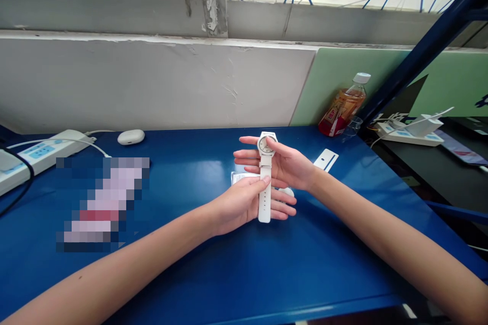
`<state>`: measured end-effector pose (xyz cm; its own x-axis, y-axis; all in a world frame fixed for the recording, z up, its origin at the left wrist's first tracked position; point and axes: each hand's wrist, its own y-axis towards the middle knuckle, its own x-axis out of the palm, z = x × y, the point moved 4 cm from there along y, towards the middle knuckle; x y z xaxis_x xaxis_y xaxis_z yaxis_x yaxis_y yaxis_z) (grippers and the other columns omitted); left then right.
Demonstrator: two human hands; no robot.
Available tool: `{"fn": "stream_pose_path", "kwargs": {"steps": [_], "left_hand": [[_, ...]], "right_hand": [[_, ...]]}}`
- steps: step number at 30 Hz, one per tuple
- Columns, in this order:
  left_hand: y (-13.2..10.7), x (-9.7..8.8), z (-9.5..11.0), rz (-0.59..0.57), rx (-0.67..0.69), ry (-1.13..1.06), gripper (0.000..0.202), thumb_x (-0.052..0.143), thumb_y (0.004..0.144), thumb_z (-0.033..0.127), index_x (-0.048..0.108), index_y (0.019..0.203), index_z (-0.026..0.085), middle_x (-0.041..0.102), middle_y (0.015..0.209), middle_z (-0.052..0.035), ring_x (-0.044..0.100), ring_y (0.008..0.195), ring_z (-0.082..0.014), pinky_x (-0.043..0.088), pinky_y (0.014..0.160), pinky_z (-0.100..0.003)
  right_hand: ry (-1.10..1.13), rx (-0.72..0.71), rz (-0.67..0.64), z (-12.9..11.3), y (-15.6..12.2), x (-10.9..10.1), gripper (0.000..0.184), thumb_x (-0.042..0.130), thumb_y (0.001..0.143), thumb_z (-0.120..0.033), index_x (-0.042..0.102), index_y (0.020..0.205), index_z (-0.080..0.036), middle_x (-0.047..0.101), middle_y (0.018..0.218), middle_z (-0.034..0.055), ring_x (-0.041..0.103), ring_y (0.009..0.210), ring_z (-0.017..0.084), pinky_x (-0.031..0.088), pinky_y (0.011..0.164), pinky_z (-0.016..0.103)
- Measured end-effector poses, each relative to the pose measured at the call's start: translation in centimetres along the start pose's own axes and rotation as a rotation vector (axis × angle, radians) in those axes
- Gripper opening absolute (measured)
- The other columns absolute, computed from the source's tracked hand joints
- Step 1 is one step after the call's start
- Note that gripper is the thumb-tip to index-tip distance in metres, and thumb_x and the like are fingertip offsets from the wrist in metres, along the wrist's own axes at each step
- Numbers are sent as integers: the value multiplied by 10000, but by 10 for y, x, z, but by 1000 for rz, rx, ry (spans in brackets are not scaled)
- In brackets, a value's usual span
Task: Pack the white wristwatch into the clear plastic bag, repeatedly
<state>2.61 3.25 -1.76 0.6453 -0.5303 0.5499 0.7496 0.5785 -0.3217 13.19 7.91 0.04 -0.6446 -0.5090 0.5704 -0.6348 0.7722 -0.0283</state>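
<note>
A white wristwatch point(265, 198) hangs upright over the middle of the blue table point(190, 274), dial at the top, strap pointing down. My right hand point(284, 165) holds the dial end, thumb on the watch face, fingers stretched out behind it. My left hand point(244, 203) pinches the strap lower down between thumb and fingers. A small white packet point(240, 177) lies on the table just behind my hands.
A white earbud case point(130, 136) and a power strip point(41, 155) with cables sit at the far left. A white card point(326, 159) lies to the right. A bottle of orange drink point(343, 106) leans against the green board; another power strip point(407, 132) is beyond.
</note>
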Motion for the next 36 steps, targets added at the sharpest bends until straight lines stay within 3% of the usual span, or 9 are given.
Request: {"fn": "stream_pose_path", "kwargs": {"steps": [8, 19, 29, 36], "left_hand": [[-2, 3, 2, 0, -60, -28, 439, 324, 1060, 289, 672, 1000, 29, 737, 976, -219, 748, 864, -256, 565, 815, -371], [-4, 5, 1, 9, -33, -55, 388, 388, 1038, 264, 688, 1014, 19, 712, 1073, -245, 722, 946, -278, 523, 913, -437], [-5, 7, 9, -16, -25, -14, 367, 353, 1049, 327, 596, 1130, 64, 729, 962, -223, 740, 793, -245, 579, 706, -351], [-5, 9, 6, -13, -37, -10, 406, 359, 1047, 333, 648, 1018, 49, 730, 930, -204, 744, 808, -254, 590, 738, -369]], "right_hand": [[68, 21, -83, -4, -3, 4, 637, 149, 1044, -473, 638, 1228, -109, 695, 1250, 130, 617, 1212, 244, 419, 1084, 410], [48, 28, -53, -4, -2, 8, 613, 152, 1044, -471, 627, 1252, -142, 680, 1269, 129, 645, 1157, 240, 405, 1081, 440], [80, 17, 61, -4, -2, 1, 581, 176, 1049, -467, 598, 1272, -137, 657, 1318, 140, 639, 1183, 221, 411, 1085, 410], [73, 33, -14, -1, -2, 4, 632, 144, 1046, -472, 629, 1235, -114, 683, 1270, 146, 638, 1178, 243, 381, 1104, 445]]}}
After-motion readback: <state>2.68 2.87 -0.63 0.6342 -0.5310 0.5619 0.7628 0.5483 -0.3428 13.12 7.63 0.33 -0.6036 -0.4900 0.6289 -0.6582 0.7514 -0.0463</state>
